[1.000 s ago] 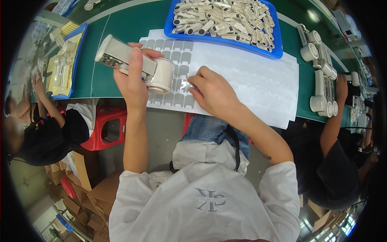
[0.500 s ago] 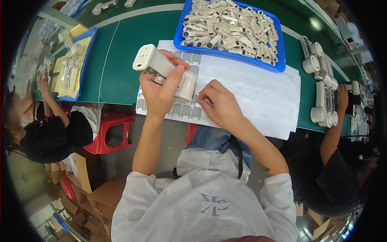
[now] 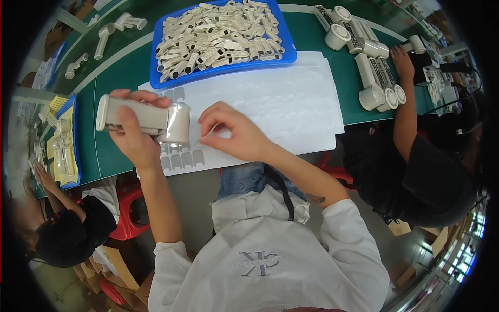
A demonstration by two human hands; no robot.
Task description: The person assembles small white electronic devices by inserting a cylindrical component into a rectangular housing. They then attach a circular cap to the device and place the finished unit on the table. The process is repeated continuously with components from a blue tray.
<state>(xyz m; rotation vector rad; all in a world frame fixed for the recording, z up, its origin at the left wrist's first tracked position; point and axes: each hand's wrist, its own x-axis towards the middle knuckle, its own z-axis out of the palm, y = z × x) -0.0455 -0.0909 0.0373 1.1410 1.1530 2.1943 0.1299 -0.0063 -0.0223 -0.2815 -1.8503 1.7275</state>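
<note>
My left hand (image 3: 136, 140) is closed around a white handheld device (image 3: 145, 115) with a long body and a wide cylindrical head. The device lies almost level above the table, its head toward my right hand and its flat end to the left. My right hand (image 3: 236, 134) hovers just right of that head, apart from it, with thumb and forefinger pinched; whatever they may hold is too small to make out. Below the device is a sheet of grey stickers (image 3: 184, 159), partly covered by my left hand. It lies on white paper sheets (image 3: 275, 101).
Beyond the paper is a blue tray (image 3: 228, 71) heaped with small white parts. Several similar devices (image 3: 371, 98) lie at the right, near a co-worker's hand (image 3: 403, 65). At the left, another blue tray (image 3: 77, 156) holds devices beside another person. A red stool (image 3: 127, 221) stands below.
The view has swung, so the table contents appear farther left. My left hand has turned the device from a slant to nearly level. My right hand stays pinched beside its head.
</note>
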